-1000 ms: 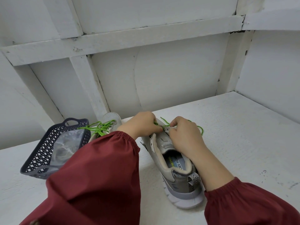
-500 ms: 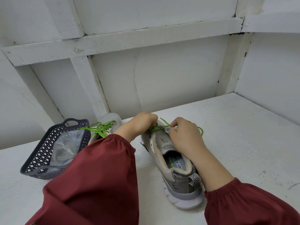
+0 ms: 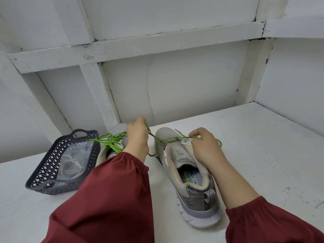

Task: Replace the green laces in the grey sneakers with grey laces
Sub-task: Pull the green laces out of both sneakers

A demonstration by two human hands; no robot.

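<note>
The left sleeve [image 3: 112, 199] is covering most of the left sneaker [image 3: 121, 128] — only its toe and laced front are showing. The left hand [image 3: 137, 137] is showing only its back, hiding the fingertips gripping the green lace [image 3: 152, 135]. The right hand [image 3: 205, 148] is covering that lace where it passes the curled fingers. The contents of the clear bag [image 3: 73, 160] in the basket [image 3: 52, 165] are blurring into glare, and the right sleeve [image 3: 273, 223], like the left, is running off the near edge.

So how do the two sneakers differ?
The left sneaker holds a bunch of green lace; the right sneaker has lace only through its front eyelets. The left sneaker is mostly hidden by a sleeve; the right sneaker shows almost whole. Both are grey, toes pointing away.
</note>
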